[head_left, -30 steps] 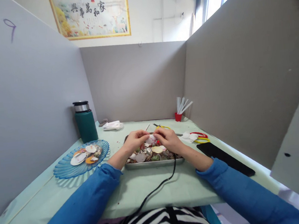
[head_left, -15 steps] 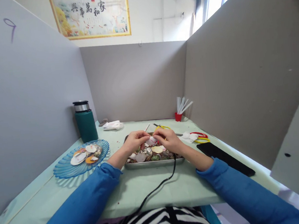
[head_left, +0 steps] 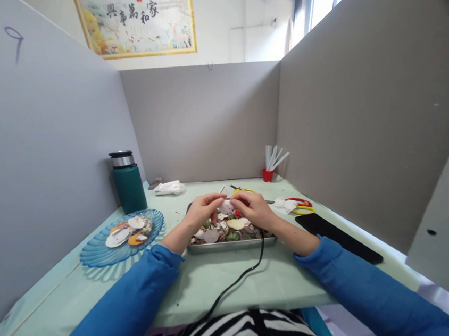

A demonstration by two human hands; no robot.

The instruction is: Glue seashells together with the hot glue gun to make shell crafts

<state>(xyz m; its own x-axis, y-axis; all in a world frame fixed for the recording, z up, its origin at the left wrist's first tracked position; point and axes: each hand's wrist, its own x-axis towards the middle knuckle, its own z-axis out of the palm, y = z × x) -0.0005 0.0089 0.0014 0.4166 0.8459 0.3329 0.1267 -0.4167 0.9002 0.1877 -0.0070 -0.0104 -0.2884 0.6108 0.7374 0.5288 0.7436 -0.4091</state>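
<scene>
Left hand (head_left: 207, 208) and right hand (head_left: 251, 208) pinch a red-speckled white seashell (head_left: 227, 207) between them, fingers on its edges, right above the metal tray (head_left: 232, 245) on the bench (head_left: 284, 279)! Over to the left, orange and white shells (head_left: 117, 238) lie on the blue scalloped plate (head_left: 93, 256), a green flask (head_left: 129, 189) standing just behind.

over on the table (head_left: 285, 284), the tray (head_left: 233, 246) of shells (head_left: 211, 236) sits in the middle, the plate (head_left: 97, 253) with more shells to its left and the bottle (head_left: 129, 187) behind that plate, the tissue (head_left: 282, 205) to the tray's right, and the cup (head_left: 267, 175) of sticks (head_left: 274, 158) farther back, near the partition (head_left: 203, 122).
</scene>
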